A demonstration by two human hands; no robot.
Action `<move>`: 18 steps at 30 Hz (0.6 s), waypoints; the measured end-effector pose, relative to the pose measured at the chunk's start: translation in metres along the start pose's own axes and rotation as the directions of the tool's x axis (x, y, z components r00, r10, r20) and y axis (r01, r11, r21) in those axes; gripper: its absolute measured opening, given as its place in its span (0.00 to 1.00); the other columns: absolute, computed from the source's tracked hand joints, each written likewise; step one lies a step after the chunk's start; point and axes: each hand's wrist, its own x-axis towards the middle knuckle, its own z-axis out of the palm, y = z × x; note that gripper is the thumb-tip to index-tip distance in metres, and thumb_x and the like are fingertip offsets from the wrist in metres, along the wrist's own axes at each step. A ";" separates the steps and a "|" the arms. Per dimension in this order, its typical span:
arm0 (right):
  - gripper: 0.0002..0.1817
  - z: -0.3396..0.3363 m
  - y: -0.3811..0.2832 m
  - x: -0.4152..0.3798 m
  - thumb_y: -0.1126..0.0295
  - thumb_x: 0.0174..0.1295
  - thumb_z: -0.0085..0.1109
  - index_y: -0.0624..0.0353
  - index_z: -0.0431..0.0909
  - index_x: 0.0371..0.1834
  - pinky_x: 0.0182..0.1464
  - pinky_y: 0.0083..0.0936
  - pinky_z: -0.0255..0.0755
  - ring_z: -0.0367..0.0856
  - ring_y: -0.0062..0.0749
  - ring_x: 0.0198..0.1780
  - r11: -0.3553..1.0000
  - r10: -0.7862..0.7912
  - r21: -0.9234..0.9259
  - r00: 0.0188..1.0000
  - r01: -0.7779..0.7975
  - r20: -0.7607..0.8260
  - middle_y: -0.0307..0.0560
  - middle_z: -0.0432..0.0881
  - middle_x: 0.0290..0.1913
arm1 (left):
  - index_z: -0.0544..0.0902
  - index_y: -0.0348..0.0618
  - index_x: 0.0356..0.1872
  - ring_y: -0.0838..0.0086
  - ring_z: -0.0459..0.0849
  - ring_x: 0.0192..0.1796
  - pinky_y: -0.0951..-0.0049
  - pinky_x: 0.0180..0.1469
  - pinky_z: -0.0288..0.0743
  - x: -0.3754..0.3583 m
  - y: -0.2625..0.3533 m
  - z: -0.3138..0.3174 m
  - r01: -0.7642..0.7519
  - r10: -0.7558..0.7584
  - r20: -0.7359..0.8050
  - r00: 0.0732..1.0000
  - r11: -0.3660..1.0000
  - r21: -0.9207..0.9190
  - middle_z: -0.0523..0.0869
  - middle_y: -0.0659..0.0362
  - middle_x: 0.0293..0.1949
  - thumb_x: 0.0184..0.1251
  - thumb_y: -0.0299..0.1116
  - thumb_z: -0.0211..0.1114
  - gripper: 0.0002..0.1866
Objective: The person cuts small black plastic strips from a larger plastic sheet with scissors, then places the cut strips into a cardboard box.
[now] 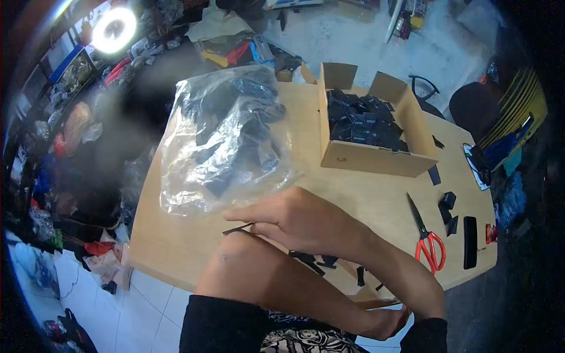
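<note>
My right arm crosses over my bent left arm. At the near left of the table, my right hand has its fingers curled around the end of a thin dark strip, just above my left elbow. My left hand is low at the table's near edge, bent at the wrist and partly behind my right forearm, so its fingers are mostly hidden. Several small black pieces lie on the table between my arms. Ahead of my right hand is a clear plastic bag with dark contents.
An open cardboard box full of black printed pieces stands at the back. To the right lie red-handled scissors, black scraps, a black oblong object and a small red item. A ring light glows at upper left.
</note>
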 end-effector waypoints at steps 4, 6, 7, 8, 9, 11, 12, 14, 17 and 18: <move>0.08 0.001 0.002 0.002 0.71 0.55 0.62 0.58 0.84 0.38 0.38 0.31 0.75 0.83 0.44 0.34 0.994 -0.093 -0.067 0.994 0.090 -0.057 0.52 0.84 0.33 | 0.80 0.40 0.51 0.58 0.74 0.58 0.47 0.64 0.59 -0.001 -0.006 -0.006 -0.080 0.084 0.033 0.996 0.992 -0.099 0.78 0.52 0.55 0.63 0.34 0.53 0.18; 0.09 0.004 0.008 0.004 0.72 0.58 0.60 0.58 0.83 0.40 0.35 0.28 0.75 0.84 0.39 0.31 0.990 -0.110 -0.108 0.976 0.090 -0.190 0.52 0.84 0.32 | 0.80 0.40 0.51 0.56 0.73 0.60 0.47 0.64 0.59 0.001 -0.005 -0.008 -0.042 0.045 0.040 0.998 0.996 -0.083 0.78 0.51 0.55 0.63 0.35 0.53 0.18; 0.09 0.003 0.007 0.004 0.72 0.58 0.60 0.58 0.83 0.40 0.35 0.28 0.75 0.84 0.39 0.31 0.990 -0.109 -0.111 0.976 0.090 -0.187 0.52 0.84 0.32 | 0.80 0.40 0.51 0.56 0.73 0.60 0.47 0.64 0.59 0.000 -0.008 -0.009 -0.040 0.043 0.038 0.998 0.996 -0.080 0.78 0.51 0.55 0.63 0.35 0.53 0.18; 0.08 0.002 0.006 0.004 0.69 0.59 0.59 0.59 0.83 0.38 0.36 0.30 0.75 0.83 0.42 0.31 1.000 -0.017 0.008 0.966 0.020 -0.257 0.53 0.83 0.29 | 0.79 0.36 0.50 0.53 0.74 0.58 0.45 0.59 0.65 0.000 -0.012 -0.010 -0.075 0.077 0.024 0.997 0.994 -0.075 0.78 0.47 0.54 0.62 0.35 0.53 0.18; 0.09 0.000 0.003 0.004 0.67 0.60 0.58 0.60 0.83 0.37 0.36 0.32 0.76 0.83 0.45 0.31 0.990 0.084 0.132 0.945 -0.045 -0.315 0.54 0.83 0.27 | 0.79 0.33 0.49 0.49 0.75 0.56 0.44 0.54 0.70 -0.003 -0.016 -0.012 -0.112 0.112 0.008 0.994 0.991 -0.069 0.78 0.42 0.52 0.62 0.35 0.54 0.19; 0.08 -0.010 0.002 -0.011 0.70 0.59 0.58 0.58 0.83 0.40 0.35 0.27 0.75 0.83 0.36 0.30 0.995 0.104 0.021 0.949 -0.102 -0.299 0.51 0.83 0.28 | 0.81 0.30 0.44 0.47 0.76 0.54 0.47 0.52 0.74 -0.005 -0.001 -0.008 0.108 -0.146 -0.107 0.983 0.948 -0.298 0.79 0.38 0.48 0.60 0.35 0.54 0.19; 0.10 -0.017 0.004 -0.024 0.73 0.59 0.59 0.56 0.83 0.43 0.33 0.22 0.74 0.83 0.26 0.29 0.984 0.126 -0.089 0.951 -0.157 -0.284 0.48 0.84 0.29 | 0.82 0.30 0.43 0.47 0.76 0.53 0.49 0.53 0.73 -0.019 0.002 -0.012 0.212 -0.280 -0.215 0.935 0.932 -0.294 0.80 0.40 0.48 0.58 0.36 0.54 0.20; 0.10 -0.023 0.007 -0.063 0.72 0.58 0.59 0.55 0.83 0.43 0.33 0.23 0.74 0.82 0.29 0.28 0.964 0.140 -0.173 0.940 -0.201 -0.312 0.44 0.84 0.29 | 0.82 0.30 0.42 0.51 0.78 0.52 0.56 0.54 0.73 -0.067 -0.008 -0.034 0.254 -0.381 -0.209 0.901 0.852 -0.458 0.81 0.44 0.46 0.54 0.37 0.55 0.21; 0.09 -0.029 0.007 -0.135 0.73 0.58 0.58 0.62 0.81 0.41 0.37 0.32 0.75 0.82 0.44 0.34 0.848 0.431 -0.149 0.826 -0.508 -0.365 0.52 0.83 0.33 | 0.81 0.36 0.44 0.60 0.79 0.54 0.62 0.57 0.73 -0.152 -0.022 -0.082 0.399 -0.540 -0.068 0.839 0.695 -0.598 0.80 0.49 0.49 0.55 0.43 0.57 0.21; 0.09 -0.025 0.011 -0.160 0.74 0.58 0.58 0.63 0.81 0.41 0.39 0.31 0.75 0.82 0.44 0.36 0.796 0.467 -0.176 0.773 -0.579 -0.429 0.53 0.83 0.36 | 0.81 0.39 0.45 0.61 0.80 0.53 0.63 0.55 0.74 -0.177 -0.019 -0.089 0.511 -0.641 -0.033 0.767 0.641 -0.573 0.80 0.51 0.49 0.56 0.40 0.60 0.19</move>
